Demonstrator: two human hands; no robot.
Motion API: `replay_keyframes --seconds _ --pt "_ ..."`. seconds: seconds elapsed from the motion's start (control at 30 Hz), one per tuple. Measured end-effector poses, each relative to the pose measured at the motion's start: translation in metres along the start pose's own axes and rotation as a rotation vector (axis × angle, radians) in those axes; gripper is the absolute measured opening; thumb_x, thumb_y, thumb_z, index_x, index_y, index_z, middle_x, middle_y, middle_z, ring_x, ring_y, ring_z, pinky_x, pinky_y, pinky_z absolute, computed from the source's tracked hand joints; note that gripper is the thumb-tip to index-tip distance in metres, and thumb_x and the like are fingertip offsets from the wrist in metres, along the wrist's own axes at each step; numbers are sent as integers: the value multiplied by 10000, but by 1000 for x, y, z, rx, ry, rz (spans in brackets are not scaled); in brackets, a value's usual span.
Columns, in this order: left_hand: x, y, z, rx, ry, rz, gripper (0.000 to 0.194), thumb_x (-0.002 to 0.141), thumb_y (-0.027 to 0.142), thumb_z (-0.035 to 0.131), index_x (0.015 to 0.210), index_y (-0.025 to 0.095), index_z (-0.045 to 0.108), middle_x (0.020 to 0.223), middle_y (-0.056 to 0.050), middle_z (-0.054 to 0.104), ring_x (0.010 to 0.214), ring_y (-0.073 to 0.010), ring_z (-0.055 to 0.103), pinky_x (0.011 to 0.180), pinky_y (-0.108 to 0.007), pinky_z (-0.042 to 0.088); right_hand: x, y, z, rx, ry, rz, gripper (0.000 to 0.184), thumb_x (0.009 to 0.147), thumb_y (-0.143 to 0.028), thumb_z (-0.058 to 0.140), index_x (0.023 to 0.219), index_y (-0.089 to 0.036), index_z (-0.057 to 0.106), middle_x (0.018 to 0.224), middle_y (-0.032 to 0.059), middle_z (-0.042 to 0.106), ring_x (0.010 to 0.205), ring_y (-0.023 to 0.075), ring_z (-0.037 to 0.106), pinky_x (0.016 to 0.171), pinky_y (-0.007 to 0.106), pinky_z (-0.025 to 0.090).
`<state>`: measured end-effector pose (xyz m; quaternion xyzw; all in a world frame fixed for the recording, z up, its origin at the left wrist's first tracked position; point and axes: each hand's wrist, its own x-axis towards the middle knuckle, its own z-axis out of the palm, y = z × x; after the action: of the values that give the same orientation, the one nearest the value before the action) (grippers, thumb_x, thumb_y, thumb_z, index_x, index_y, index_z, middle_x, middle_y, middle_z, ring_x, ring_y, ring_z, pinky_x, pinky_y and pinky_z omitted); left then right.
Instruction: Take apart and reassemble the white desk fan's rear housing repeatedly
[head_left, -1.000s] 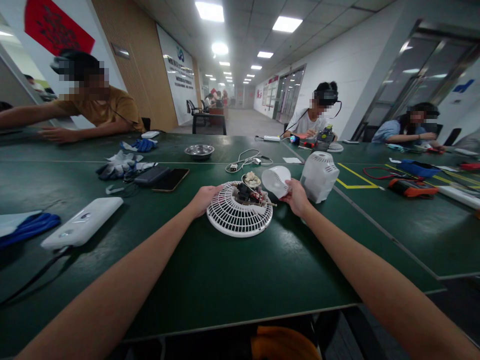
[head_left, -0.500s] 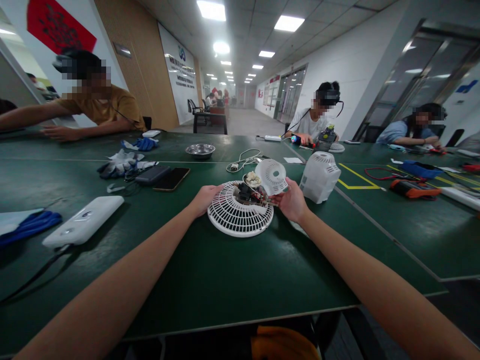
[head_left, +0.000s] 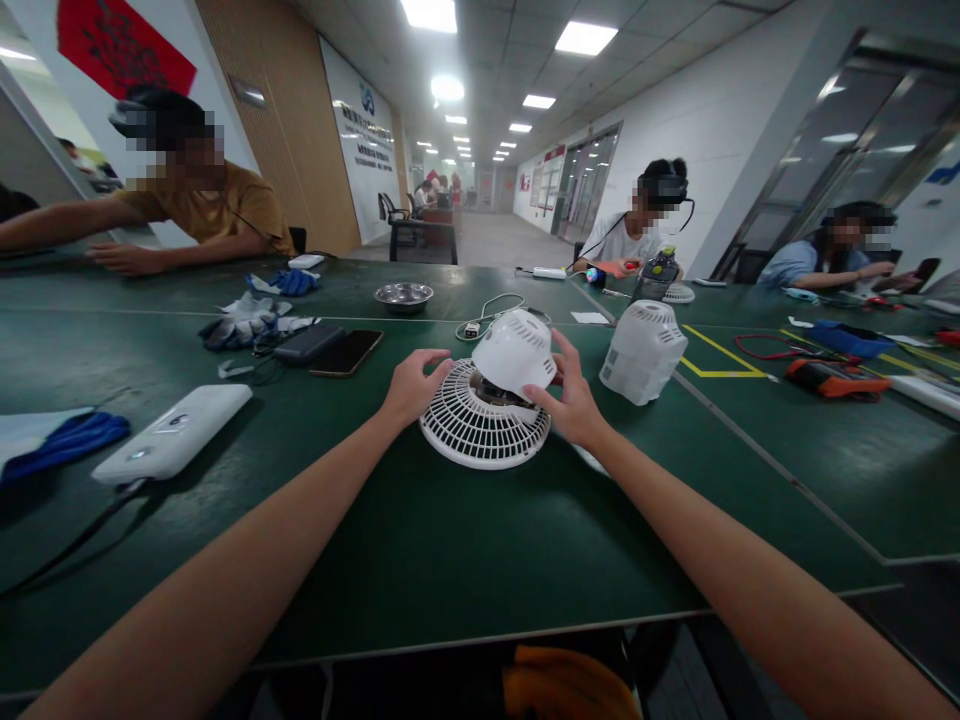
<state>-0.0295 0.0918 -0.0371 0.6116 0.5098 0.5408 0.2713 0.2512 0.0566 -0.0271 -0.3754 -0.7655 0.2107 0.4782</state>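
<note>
A round white fan grille point(head_left: 487, 442) lies on the green table in front of me. My right hand point(head_left: 574, 400) grips a white plastic motor cover point(head_left: 514, 352), tilted over the middle of the grille. Beneath the cover a dark part of the motor point(head_left: 491, 392) shows; the rest is hidden. My left hand point(head_left: 417, 388) is at the grille's left edge, thumb and fingers apart, holding nothing. A white cable with a plug point(head_left: 472, 329) lies behind the cover. To the right stands a white, translucent plastic housing point(head_left: 643, 355).
A phone point(head_left: 347, 353), a dark power bank point(head_left: 310, 342) and gloves point(head_left: 247, 325) lie left, with a white power bank point(head_left: 176, 435) nearer. A metal bowl point(head_left: 403, 296) sits farther back. An orange multimeter point(head_left: 836, 380) lies right. Several people sit around the table.
The white cover has turned from showing its perforated round face to its domed outside, and now sits over the motor. My left hand has come off the grille's edge, its fingers opening.
</note>
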Motion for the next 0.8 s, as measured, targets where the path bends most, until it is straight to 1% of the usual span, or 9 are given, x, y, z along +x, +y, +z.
replay_keyframes --seconds 0.1,0.23,0.33,0.4,0.47,0.53,0.63,0.7,0.8 --pt "-5 11 1 18 -71 66 282 846 304 704 1105 201 744 1196 -85 716 1116 -270 635 1041 -371 436 1 -1 0 -84 -51 -40 892 847 -444 710 1553 -372 170 1381 88 569 1122 315 624 1043 597 487" --pt "-11 24 4 -39 -114 72 325 869 296 675 1178 203 715 1242 -83 703 1164 -277 623 1029 -361 441 1 -1 -1 -167 -102 -91 809 877 -410 667 1555 -404 224 1574 61 380 1298 348 515 1031 598 495" --pt "-16 34 5 -84 -207 107 369 834 297 713 1192 210 709 1268 -82 691 1233 -297 581 1058 -379 416 2 -2 -3 -185 -107 -86 792 882 -389 649 1560 -397 239 1586 56 366 1334 356 481 988 583 529" --pt "-18 37 6 -67 -306 146 453 789 308 765 1227 216 691 1230 -94 702 1200 -305 596 1042 -389 421 2 -2 -4 -184 -102 -81 813 864 -382 667 1560 -382 249 1588 61 367 1330 361 486 962 568 548" --pt "-18 38 6 -21 -353 180 554 722 312 828 1246 217 674 1176 -110 707 1138 -307 614 1000 -385 436 2 -3 -5 -182 -109 -85 837 848 -379 681 1561 -377 245 1600 60 353 1330 367 489 965 572 544" --pt "-16 37 7 22 -352 203 619 638 307 883 1215 205 681 1138 -125 697 1107 -320 599 976 -390 436 3 -4 -6 -183 -132 -100 852 845 -383 682 1565 -376 227 1609 56 341 1332 368 489 992 588 522" --pt "-13 35 6 59 -376 217 560 550 329 918 1053 183 719 1068 -133 672 1100 -350 548 988 -439 413 3 -6 -8 -202 -187 -149 859 854 -409 669 1572 -369 199 1618 50 331 1363 368 462 1074 620 444" --pt "-12 35 6 81 -412 228 506 528 364 922 957 181 726 1027 -126 654 1090 -356 530 994 -466 399 3 -8 -9 -228 -211 -188 864 859 -428 659 1577 -367 183 1626 43 318 1398 367 424 1132 634 368" --pt "-11 35 5 105 -440 253 504 526 412 917 939 190 731 1015 -117 641 1055 -342 526 991 -475 389 2 -10 -10 -247 -223 -213 874 864 -447 648 1584 -365 158 1642 33 283 1429 361 388 1169 626 318"
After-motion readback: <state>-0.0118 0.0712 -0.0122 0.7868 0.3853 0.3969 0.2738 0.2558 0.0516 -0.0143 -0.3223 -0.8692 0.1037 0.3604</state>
